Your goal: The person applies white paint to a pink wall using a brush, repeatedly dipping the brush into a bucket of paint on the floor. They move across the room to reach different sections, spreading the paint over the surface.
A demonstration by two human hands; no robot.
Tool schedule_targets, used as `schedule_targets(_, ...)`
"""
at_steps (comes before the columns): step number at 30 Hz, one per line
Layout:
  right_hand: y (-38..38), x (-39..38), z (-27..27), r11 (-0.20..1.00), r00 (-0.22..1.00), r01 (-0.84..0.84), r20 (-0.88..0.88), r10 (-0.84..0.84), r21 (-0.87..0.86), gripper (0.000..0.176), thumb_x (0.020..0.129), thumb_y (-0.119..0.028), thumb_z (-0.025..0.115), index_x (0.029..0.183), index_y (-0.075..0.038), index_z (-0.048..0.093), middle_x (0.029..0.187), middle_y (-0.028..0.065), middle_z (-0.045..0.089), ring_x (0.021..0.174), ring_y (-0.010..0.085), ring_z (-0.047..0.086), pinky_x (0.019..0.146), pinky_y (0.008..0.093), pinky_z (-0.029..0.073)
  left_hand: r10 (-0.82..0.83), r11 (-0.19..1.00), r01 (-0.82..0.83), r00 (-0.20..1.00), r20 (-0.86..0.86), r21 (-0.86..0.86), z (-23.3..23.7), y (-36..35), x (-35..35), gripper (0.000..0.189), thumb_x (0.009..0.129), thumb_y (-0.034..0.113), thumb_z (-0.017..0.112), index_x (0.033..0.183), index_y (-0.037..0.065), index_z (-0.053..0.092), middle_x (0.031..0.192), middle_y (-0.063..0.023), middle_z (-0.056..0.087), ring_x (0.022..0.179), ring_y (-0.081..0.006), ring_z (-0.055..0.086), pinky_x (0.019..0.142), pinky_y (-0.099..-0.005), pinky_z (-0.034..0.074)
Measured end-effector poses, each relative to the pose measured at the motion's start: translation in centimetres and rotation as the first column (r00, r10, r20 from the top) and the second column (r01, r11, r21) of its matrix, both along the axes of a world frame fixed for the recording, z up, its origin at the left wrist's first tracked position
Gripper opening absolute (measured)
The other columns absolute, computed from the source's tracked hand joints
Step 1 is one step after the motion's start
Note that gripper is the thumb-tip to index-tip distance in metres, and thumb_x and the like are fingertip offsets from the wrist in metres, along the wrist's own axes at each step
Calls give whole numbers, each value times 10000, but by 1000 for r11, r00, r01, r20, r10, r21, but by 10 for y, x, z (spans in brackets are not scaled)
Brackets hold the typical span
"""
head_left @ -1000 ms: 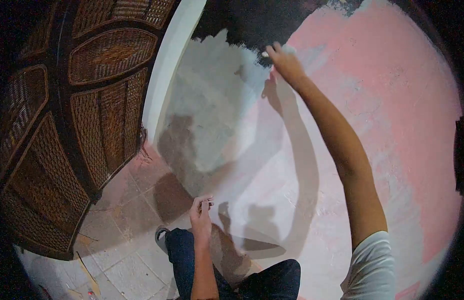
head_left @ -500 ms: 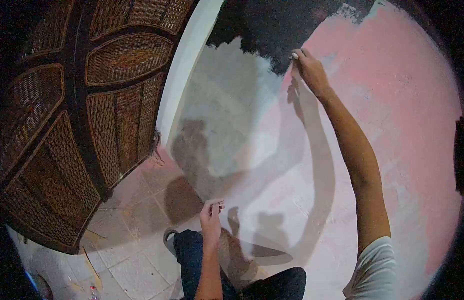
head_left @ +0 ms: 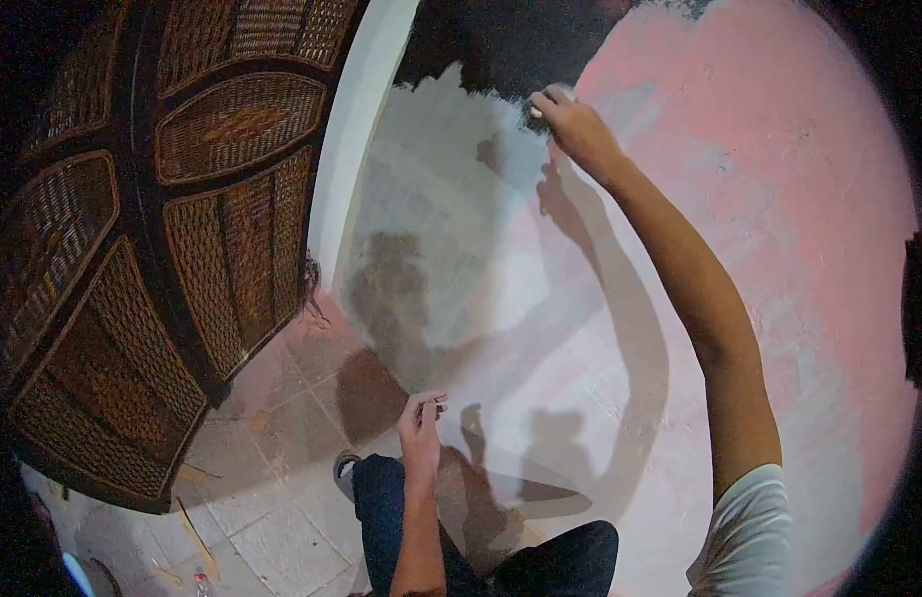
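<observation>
My right hand (head_left: pixel 572 119) is raised against the wall (head_left: pixel 680 199), at the border between the black patch (head_left: pixel 501 45) and the pink paint. Its fingers are bent round a small pale thing that I cannot make out. My left hand (head_left: pixel 419 428) hangs low in front of my knees, near the grey and whitish lower wall. The fingers of that hand are curled together, and whether anything is between them is too small to tell. Shadows of both arms fall on the wall.
A dark wooden screen with woven panels (head_left: pixel 237 124) stands on the left. Beside it runs a white vertical trim (head_left: pixel 360 129). Tiled floor (head_left: pixel 272 497) lies below, with thin wood strips (head_left: pixel 197 537) and a small bottle (head_left: pixel 201 583) at the bottom left.
My right hand has moved left along the wall to the lower edge of the black patch. The view has shifted slightly. My left hand stays nearly where it was.
</observation>
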State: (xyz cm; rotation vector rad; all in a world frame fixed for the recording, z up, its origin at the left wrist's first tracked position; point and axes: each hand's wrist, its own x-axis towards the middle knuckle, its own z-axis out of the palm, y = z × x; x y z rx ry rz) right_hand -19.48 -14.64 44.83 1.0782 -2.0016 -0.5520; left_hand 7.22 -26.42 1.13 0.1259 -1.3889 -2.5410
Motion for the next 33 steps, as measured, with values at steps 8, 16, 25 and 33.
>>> schedule_targets(8,9,-23,-24,994,964,101,244,-107,39,211,898,-115,623,1103,-72,599,1041,195,664,888,422,690,742,485,564,1,1000,-1,1000,5,24,1,-2,-1,212,1040,81,492,1081,-6,681,1032,-65,683,966,-155,614,902,-308,489)
schedule_targets(16,19,-33,19,981,992,111,83,-99,-158,216,910,-130,611,1111,-53,592,937,229,674,893,464,658,772,538,517,-9,996,10,1000,-9,87,-3,-2,-3,201,1037,85,500,1072,-12,673,1042,-66,677,969,-156,613,903,-310,491)
schedule_targets(25,25,-30,10,958,901,263,-383,-203,111,400,891,-112,633,1270,-161,515,1138,126,615,934,357,710,698,456,606,2,997,-1,1000,-5,71,-4,0,-4,205,1037,94,501,1084,-8,673,1039,-63,675,957,-153,617,896,-303,491)
schedule_targets(33,10,-7,51,992,954,118,-284,-99,49,395,914,-105,593,1294,-175,510,1149,138,629,938,384,699,729,501,587,22,999,-22,1000,-11,36,-11,4,-8,209,1042,160,533,1098,28,684,1042,-61,695,913,-151,626,847,-301,492)
